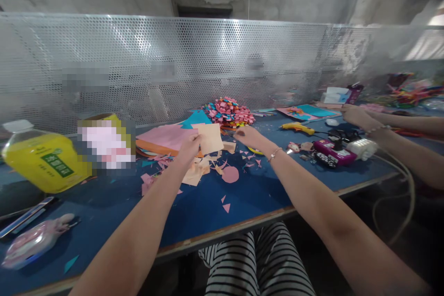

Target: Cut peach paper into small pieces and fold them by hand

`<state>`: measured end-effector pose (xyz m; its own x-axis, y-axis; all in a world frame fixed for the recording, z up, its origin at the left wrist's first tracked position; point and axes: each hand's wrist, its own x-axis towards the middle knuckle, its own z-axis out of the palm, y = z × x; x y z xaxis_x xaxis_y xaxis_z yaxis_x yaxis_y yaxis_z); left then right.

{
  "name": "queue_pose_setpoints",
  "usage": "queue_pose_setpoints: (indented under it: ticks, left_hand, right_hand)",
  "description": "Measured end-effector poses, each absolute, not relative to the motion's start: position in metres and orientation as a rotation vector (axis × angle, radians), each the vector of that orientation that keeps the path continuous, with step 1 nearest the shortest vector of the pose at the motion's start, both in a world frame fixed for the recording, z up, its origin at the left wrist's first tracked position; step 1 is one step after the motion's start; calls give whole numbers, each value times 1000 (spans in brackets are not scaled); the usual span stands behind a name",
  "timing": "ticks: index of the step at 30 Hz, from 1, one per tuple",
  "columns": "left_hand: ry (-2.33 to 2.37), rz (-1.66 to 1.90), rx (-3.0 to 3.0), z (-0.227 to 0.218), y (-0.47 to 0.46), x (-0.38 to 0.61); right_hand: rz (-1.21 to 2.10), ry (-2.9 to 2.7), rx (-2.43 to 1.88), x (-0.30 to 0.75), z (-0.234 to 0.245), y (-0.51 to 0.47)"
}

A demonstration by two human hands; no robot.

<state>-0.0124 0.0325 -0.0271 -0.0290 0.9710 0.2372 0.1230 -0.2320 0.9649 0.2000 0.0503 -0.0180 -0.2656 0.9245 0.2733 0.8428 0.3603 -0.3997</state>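
Observation:
My left hand (190, 144) pinches the left edge of a pale peach square of paper (210, 138), held upright above the blue table (194, 212). My right hand (249, 136) reaches forward to the right of that sheet, its fingers curled near the table among paper pieces; what it holds, if anything, I cannot make out. A stack of pink and orange sheets (163, 141) lies just left of my left hand. Pink and peach scraps (208, 171) are strewn below both hands, along with a pink paper disc (230, 174).
A heap of folded coloured paper pieces (229, 111) sits behind my hands. A yellow bottle (45, 159) lies at the left, a yellow glue gun (298, 127) and a purple device (335, 151) at the right. Another person's arms (391, 125) rest at far right. A perforated metal screen (208, 60) backs the table.

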Motion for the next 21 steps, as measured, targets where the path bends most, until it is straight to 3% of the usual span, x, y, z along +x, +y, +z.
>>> queue_pose_setpoints:
  ticks: [4,10,21]
  left_hand:
    - [1166,1347,1528,-26,29,-11]
    - [1266,1522,1486,-26,31,-11]
    - [1373,1563,1620,-30,33,-5]
  right_hand:
    - [647,-2026,-1076,180,-27,49]
    - [1241,-1718,-963,171,-32,45]
    - [1055,-1758,-981,169,-30,42]
